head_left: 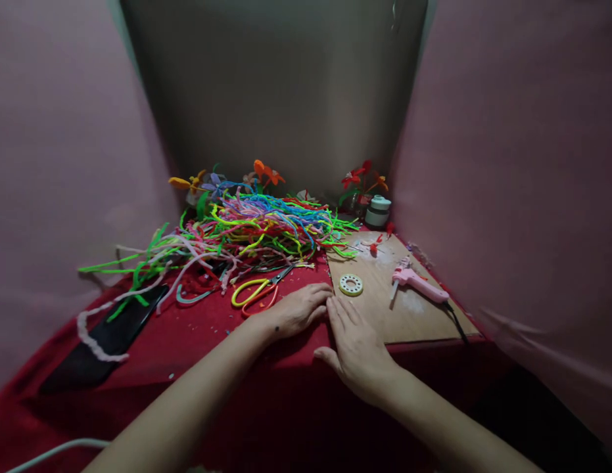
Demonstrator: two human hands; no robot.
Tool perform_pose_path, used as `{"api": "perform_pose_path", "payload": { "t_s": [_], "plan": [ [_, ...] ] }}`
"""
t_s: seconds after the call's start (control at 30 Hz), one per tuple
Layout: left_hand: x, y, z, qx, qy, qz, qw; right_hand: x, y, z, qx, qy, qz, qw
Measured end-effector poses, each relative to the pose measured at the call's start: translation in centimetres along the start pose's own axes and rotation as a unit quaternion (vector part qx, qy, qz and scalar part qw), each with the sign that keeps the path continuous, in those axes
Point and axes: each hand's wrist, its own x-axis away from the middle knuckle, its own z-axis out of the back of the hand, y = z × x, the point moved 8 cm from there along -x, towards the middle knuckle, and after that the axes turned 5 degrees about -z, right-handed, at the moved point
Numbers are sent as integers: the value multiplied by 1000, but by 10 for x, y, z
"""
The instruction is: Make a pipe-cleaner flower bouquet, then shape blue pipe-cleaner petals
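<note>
Both hands lay flat with fingers spread on the red desk (197,328): left hand (298,310), right hand (357,348), holding nothing, fingertips nearly meeting.

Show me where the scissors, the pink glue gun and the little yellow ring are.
scissors (256,291): head view, on the yellow and orange handle loops.
pink glue gun (418,282): head view, on its body.
yellow ring (351,284): head view, on its perforated face.

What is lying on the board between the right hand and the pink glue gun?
In the head view, a small pale ring with holes lies on the wooden board, just beyond the right hand and left of the pink glue gun.
</note>
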Motion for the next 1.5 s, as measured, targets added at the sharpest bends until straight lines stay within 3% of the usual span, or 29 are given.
{"api": "perform_pose_path", "payload": {
  "t_s": [0.1,0.23,0.3,0.37,0.4,0.47,0.53,0.6,0.67,0.7,0.77,0.83,0.9,0.97,1.0,1.03,1.07,1.1,1.13,1.17,1.2,1.23,1.3,1.37,1.4,1.43,1.5],
  "plan": [
    [28,13,5,16,-1,13,1000,8,-24,-7,1,-4,6,1000],
    [75,24,24,68,25,41,997,29,-81,-17,-41,46,69,996],
    [108,24,39,86,38,97,991,36,-110,-15,-101,77,118,985],
    [148,23,53,97,24,163,982,40,-135,-5,-191,88,215,954],
    [170,21,59,109,14,197,974,39,-141,2,-240,83,255,933],
    [214,13,77,106,56,284,951,29,-138,15,-292,64,291,909],
    [257,2,102,57,177,377,907,10,-115,26,-274,85,257,923],
    [292,-6,116,28,292,456,840,-18,-81,18,-197,67,112,972],
    [306,-11,118,31,351,497,793,-33,-60,-3,-114,2,-14,993],
    [305,-14,117,36,364,502,784,-34,-64,-15,-94,-37,-27,995],
    [293,-16,117,43,372,486,790,-28,-98,-32,-93,-72,21,993],
    [275,-15,120,45,371,451,810,-11,-151,-37,-128,-55,154,978],
    [260,-12,125,37,360,426,829,16,-202,-31,-173,-37,353,919],
    [250,-7,134,29,361,404,840,37,-220,-19,-199,-6,488,850],
    [247,-5,139,28,362,396,843,37,-215,-10,-216,31,508,834],
    [245,-3,144,25,369,392,842,29,-202,-3,-232,60,477,846],
    [243,-2,148,25,371,390,842,13,-184,0,-242,70,398,882],
    [240,-2,151,26,369,390,843,-6,-162,-7,-224,47,276,934],
    [235,-4,153,27,364,387,846,-18,-139,-10,-206,48,167,963],
    [229,-7,154,30,354,383,852,-23,-124,-14,-191,35,102,976],
    [220,-11,155,31,343,374,861,-22,-124,-16,-203,21,117,972],
    [211,-13,157,31,341,356,869,-16,-136,-17,-234,-9,196,952],
    [186,-20,158,37,307,323,895,3,-162,-14,-268,-51,356,894],
    [158,-24,160,29,259,281,924,11,-174,-3,-289,-72,441,847],
    [147,-27,163,21,247,269,931,6,-171,6,-305,-72,441,841],
    [136,-29,167,17,239,258,936,-7,-162,15,-321,-67,405,853],
    [117,-35,175,11,229,245,942,-44,-131,25,-338,-84,270,897]
  ]
}}
